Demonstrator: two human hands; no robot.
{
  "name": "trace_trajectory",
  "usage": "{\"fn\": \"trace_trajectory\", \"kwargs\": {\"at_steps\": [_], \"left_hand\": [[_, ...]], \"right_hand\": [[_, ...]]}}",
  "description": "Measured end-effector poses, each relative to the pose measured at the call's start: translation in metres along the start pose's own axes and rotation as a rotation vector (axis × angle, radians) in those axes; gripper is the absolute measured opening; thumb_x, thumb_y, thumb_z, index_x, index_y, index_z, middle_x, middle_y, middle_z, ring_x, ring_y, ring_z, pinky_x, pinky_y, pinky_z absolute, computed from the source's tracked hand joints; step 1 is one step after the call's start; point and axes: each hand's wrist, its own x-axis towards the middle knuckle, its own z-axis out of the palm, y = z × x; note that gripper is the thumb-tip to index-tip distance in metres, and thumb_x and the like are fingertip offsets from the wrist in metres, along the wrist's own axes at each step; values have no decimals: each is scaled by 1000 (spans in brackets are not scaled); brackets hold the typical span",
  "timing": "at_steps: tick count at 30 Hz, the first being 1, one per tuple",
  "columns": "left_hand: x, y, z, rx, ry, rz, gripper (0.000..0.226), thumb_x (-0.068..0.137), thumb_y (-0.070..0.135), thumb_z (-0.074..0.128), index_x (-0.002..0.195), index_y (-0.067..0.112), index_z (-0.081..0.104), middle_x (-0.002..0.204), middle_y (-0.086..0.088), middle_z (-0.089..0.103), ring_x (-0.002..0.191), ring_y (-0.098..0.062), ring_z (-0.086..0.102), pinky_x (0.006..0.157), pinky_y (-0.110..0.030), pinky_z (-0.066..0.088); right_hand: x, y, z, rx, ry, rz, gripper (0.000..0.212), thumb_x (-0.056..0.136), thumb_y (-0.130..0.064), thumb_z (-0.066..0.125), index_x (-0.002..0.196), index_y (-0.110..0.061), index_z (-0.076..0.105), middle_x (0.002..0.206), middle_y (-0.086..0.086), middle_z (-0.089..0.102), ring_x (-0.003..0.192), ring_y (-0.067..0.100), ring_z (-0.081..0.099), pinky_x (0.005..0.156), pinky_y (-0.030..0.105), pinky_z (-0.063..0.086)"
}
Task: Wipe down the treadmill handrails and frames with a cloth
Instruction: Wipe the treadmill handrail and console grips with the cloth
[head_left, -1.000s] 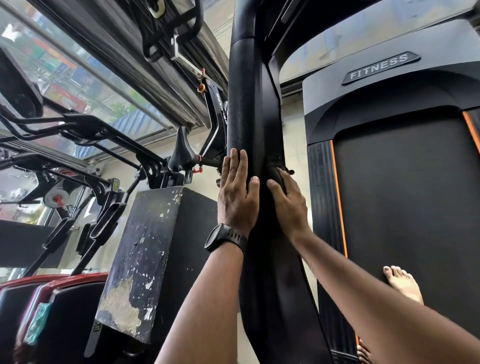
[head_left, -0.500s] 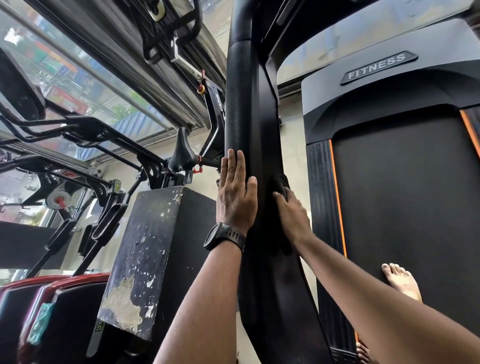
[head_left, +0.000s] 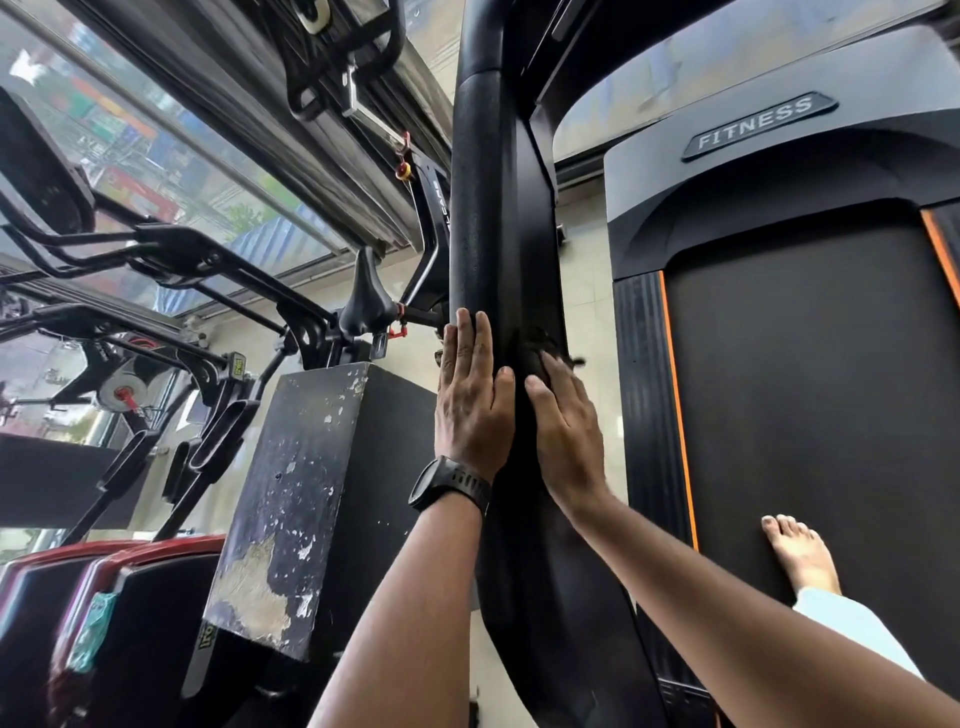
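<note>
One head cam, wide-angle, aimed fwd/down; very near handrail (head_left: 480, 208), treadmill belt (head_left: 805, 389) at rt.

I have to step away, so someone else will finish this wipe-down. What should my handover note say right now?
Left hand: flat, fingers straight, resting on the padded handrail, holding nothing.
Right hand: fingers press the dark cloth against the black frame panel beside that handrail.
Done: the surfaces do not show which stretches are already wiped.
Left: probably the rest of this handrail and panel, then the other rails and frames.
</note>
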Motion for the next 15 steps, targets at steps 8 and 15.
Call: {"fn": "trace_trajectory", "kwargs": {"at_steps": [8,15], "left_hand": [[-13,-3,6,10,37,26,67,95,28,34,158,18,14,163,9,0,152,-9,-3,125,-34,6],[-19,-3,7,31,47,11,67,95,28,35,158,20,13,166,3,3,152,-9,-3,124,-31,4]], "right_hand": [[-4,26,-8,-132,-33,293,54,101,-51,39,151,-32,44,152,2,49,138,24,46,116,46,35],[16,33,-11,-157,-99,265,60,97,-58,39,153,-36,39,156,1,45,142,24,42,119,48,31]]}}
